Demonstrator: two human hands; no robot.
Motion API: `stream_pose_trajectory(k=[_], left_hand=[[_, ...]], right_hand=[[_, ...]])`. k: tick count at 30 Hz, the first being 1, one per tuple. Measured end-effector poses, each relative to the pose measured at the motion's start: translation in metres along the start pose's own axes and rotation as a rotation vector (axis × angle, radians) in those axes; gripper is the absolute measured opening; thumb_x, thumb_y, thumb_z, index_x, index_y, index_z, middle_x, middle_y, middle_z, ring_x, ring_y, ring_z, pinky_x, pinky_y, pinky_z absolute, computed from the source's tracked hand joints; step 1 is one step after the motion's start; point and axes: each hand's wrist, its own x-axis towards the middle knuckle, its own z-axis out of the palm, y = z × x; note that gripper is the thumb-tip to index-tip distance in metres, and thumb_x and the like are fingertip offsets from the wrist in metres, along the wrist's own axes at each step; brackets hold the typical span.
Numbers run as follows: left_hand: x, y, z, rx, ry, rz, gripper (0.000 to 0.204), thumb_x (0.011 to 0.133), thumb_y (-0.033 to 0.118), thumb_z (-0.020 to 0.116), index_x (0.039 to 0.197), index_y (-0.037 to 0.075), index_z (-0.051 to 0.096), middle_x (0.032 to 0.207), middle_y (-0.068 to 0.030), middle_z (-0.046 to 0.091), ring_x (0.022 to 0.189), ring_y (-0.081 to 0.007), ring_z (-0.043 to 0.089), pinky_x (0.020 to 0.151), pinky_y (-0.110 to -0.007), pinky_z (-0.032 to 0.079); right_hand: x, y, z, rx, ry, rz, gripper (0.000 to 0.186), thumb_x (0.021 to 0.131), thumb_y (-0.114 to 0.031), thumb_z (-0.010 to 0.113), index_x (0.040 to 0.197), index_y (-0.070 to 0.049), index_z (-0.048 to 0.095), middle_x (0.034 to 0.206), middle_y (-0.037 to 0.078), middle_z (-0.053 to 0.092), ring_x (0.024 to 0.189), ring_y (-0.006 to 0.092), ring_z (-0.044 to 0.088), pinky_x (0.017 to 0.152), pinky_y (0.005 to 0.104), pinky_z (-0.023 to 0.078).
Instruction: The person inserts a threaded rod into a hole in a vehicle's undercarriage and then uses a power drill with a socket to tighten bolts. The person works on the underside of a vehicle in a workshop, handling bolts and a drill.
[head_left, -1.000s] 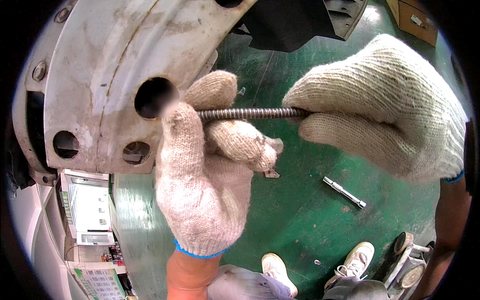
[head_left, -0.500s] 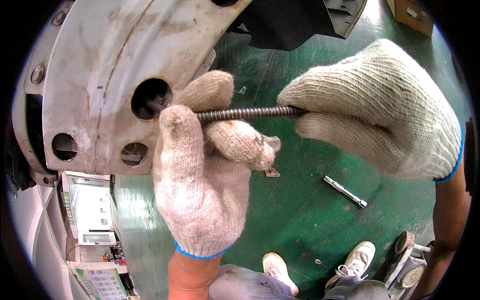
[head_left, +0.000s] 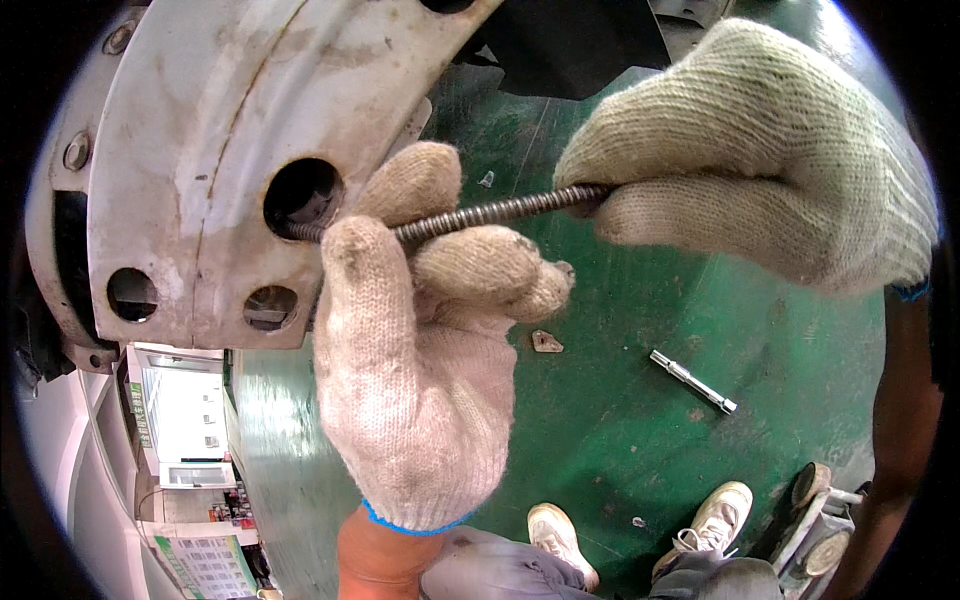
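Note:
A dark, ribbed flexible metal shaft runs between my two gloved hands. Its left end enters the large round hole in a worn whitish metal panel; what it meets inside is hidden. My left hand, in a knitted cream glove with a blue cuff, is closed round the shaft just outside the hole, thumb in front and fingers behind and below. My right hand, gloved the same way, pinches the shaft's right end, which its fingers cover. The shaft slopes up toward the right.
A chrome socket tool lies on the green floor, with a small flat scrap left of it. A wheeled metal piece stands at lower right by my shoes. Black panelling juts in at the top.
My right hand has risen slightly, tilting the shaft's right end upward. The left hand has shifted a little to the right and down, still round the shaft.

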Motion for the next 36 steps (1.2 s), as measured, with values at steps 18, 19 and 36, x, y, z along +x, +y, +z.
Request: stream_pose_trajectory(k=[18,19,36], left_hand=[[-0.005,0.009,0.002,0.037,0.087,-0.069,0.047,0.106,0.040,0.042,0.132,0.003,0.055,0.073,-0.0041,0.060,0.065,-0.0156,0.055,0.069,-0.035,0.048],[-0.005,0.009,-0.001,0.042,0.073,-0.074,0.047,0.106,0.040,0.042,0.131,0.002,0.055,0.073,-0.0037,0.060,0.064,-0.0149,0.054,0.066,-0.033,0.048],[-0.007,0.011,-0.004,0.021,0.082,-0.047,0.047,0.107,0.038,0.041,0.131,0.000,0.054,0.070,-0.0032,0.058,0.060,-0.0143,0.054,0.062,-0.028,0.048]], right_hand=[[-0.010,-0.032,0.021,0.017,0.136,0.014,0.023,0.085,-0.016,0.073,0.097,0.003,0.069,0.064,0.014,0.061,0.054,0.0272,0.064,0.049,0.0342,0.048],[-0.011,-0.035,0.023,0.020,0.137,0.026,0.022,0.083,-0.015,0.074,0.095,0.003,0.069,0.064,0.013,0.062,0.053,0.0264,0.063,0.049,0.0338,0.047],[-0.006,-0.047,0.016,0.247,0.007,0.207,0.018,0.088,-0.011,0.071,0.098,0.004,0.069,0.058,0.009,0.061,0.046,0.0187,0.061,0.044,0.0304,0.046]])
